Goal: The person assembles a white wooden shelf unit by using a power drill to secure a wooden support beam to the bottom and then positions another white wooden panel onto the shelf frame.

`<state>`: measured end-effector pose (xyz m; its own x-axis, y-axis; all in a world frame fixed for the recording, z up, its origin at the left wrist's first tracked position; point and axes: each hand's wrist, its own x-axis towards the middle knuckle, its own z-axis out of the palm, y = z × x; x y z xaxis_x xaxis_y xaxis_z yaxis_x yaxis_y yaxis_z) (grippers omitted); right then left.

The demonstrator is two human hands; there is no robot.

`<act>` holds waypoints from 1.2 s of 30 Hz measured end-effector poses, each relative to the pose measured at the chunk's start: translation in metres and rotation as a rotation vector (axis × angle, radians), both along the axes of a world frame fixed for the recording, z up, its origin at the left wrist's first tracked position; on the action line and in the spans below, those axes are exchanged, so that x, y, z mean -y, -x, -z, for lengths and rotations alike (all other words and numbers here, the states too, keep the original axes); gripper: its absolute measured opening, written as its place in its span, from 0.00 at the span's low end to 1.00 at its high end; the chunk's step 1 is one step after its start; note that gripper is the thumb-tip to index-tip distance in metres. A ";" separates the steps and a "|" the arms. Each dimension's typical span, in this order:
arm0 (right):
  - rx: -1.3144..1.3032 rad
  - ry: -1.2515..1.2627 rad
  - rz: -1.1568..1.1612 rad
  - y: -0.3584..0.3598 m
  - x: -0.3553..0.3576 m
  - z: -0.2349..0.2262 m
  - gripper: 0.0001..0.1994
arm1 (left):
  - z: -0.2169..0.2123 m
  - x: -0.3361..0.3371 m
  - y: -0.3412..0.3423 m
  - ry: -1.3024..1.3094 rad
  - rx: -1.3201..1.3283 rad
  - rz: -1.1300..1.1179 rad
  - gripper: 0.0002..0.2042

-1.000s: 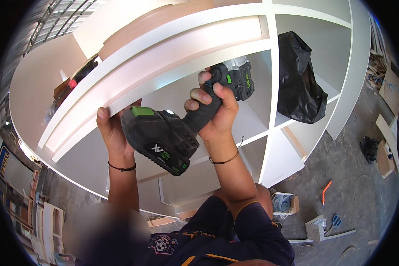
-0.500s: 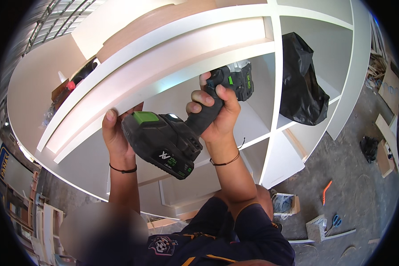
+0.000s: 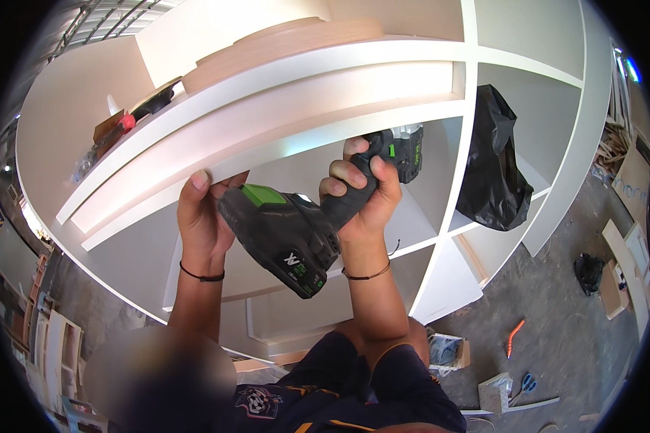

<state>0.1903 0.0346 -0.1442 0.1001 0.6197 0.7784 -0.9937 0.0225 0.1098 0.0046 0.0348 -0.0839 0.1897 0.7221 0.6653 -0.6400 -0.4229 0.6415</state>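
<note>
Cordless drill (image 3: 318, 216) sits in your right hand (image 3: 361, 191), fingers wrapped tight around the grip, with the black battery pack (image 3: 282, 242) toward you and the nose tucked up under the white shelf board (image 3: 267, 126). Your left hand (image 3: 202, 209) is pressed flat against the front edge of that same board, fingertips over the lip, holding nothing but bracing the panel. By my reading you are at the fastening step: the tool is lined up at the underside of the shelf, close to the upright divider (image 3: 462, 144), and the next move calls for a square, steady push along the bit while the left hand keeps the board from shifting (the bit tip itself is hidden behind your hand, so I cannot tell whether it is seated).

Room is tight. The divider stands just beside the drill head on the right, and the board overhangs directly above, so you have little swing sideways or upward; the open compartment below gives space to draw the tool back and down. A black plastic bag (image 3: 495, 162) hangs in the next bay, apart from your work. Tools lie on the top shelf (image 3: 123, 123), well clear.
</note>
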 end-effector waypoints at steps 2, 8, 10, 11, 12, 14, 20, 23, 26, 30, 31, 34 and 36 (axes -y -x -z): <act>-0.004 -0.011 -0.015 -0.001 0.000 0.000 0.19 | 0.000 0.000 0.000 -0.016 -0.012 -0.004 0.33; -0.008 -0.025 -0.014 0.000 -0.001 0.002 0.19 | 0.003 0.001 0.001 -0.011 -0.001 -0.020 0.33; -0.005 -0.049 -0.015 -0.001 -0.002 0.002 0.18 | 0.003 0.000 0.002 -0.012 0.002 -0.016 0.33; -0.005 -0.031 -0.009 -0.001 -0.002 0.002 0.19 | 0.004 -0.001 0.002 -0.011 0.000 -0.011 0.32; -0.008 -0.015 -0.006 0.000 -0.001 0.002 0.19 | 0.003 0.000 0.002 -0.012 -0.004 -0.008 0.32; -0.004 -0.002 0.014 0.000 0.000 0.001 0.19 | 0.004 -0.004 0.007 -0.019 -0.021 0.032 0.32; -0.002 -0.032 -0.027 -0.001 -0.004 0.003 0.19 | 0.004 -0.003 0.005 -0.020 -0.009 0.010 0.31; -0.009 -0.018 -0.050 -0.001 -0.002 0.001 0.19 | 0.002 -0.001 0.003 -0.024 -0.004 0.005 0.31; -0.003 -0.037 -0.040 -0.002 -0.002 0.003 0.19 | 0.003 -0.001 0.003 -0.011 0.003 0.005 0.30; 0.006 -0.026 -0.002 -0.002 -0.001 0.004 0.19 | 0.002 0.002 0.000 0.005 0.025 -0.014 0.30; 0.001 -0.013 0.007 0.000 -0.002 0.004 0.20 | 0.004 0.000 0.004 0.009 0.020 0.014 0.30; 0.022 0.013 0.101 -0.002 0.001 0.004 0.20 | 0.005 -0.003 0.007 0.011 0.009 0.058 0.30; 0.010 -0.024 0.061 -0.002 -0.002 0.004 0.19 | 0.001 0.003 0.001 0.000 -0.004 0.019 0.30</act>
<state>0.1927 0.0369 -0.1480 0.1294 0.5940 0.7940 -0.9916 0.0806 0.1013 0.0035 0.0319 -0.0845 0.2059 0.7182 0.6647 -0.6457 -0.4106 0.6437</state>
